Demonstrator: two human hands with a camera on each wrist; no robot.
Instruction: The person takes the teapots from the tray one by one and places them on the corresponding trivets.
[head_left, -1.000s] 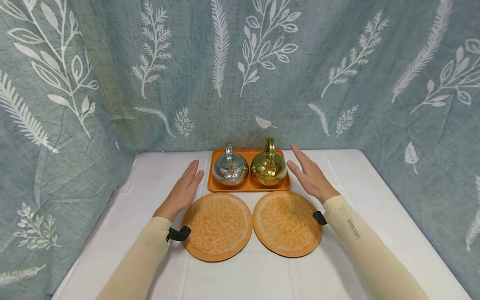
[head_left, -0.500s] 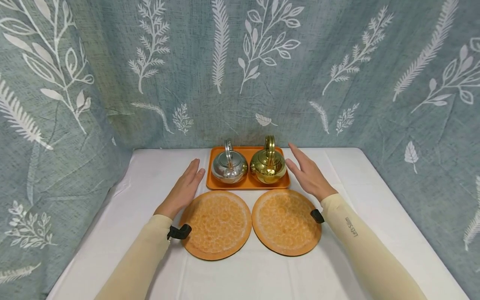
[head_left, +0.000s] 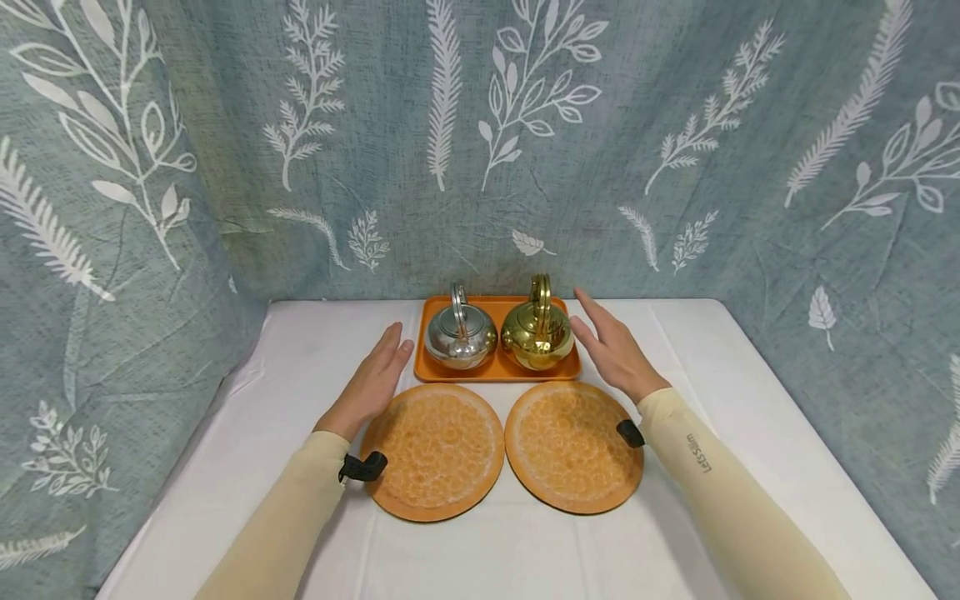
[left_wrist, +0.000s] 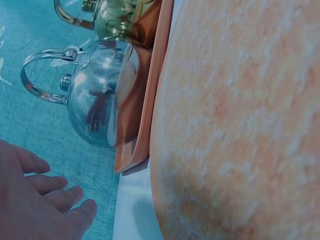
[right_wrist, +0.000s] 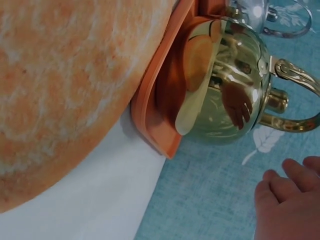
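An orange tray (head_left: 496, 372) at the back of the white table carries a silver kettle (head_left: 461, 336) on its left and a gold kettle (head_left: 537, 333) on its right. My left hand (head_left: 371, 382) hovers flat just left of the tray, fingers straight, holding nothing. My right hand (head_left: 611, 347) is raised beside the gold kettle with straight fingers, empty. The left wrist view shows the silver kettle (left_wrist: 95, 107) close to my fingertips (left_wrist: 75, 210). The right wrist view shows the gold kettle (right_wrist: 225, 95) near my fingertips (right_wrist: 287, 182).
Two round orange mats (head_left: 433, 451) (head_left: 574, 444) lie side by side in front of the tray. A white cloth covers the table (head_left: 480, 542). A blue-grey leaf-print curtain (head_left: 480, 142) hangs behind and at both sides.
Both hands have edged slightly inward towards the tray and kettles. The kettles, tray and mats have not moved.
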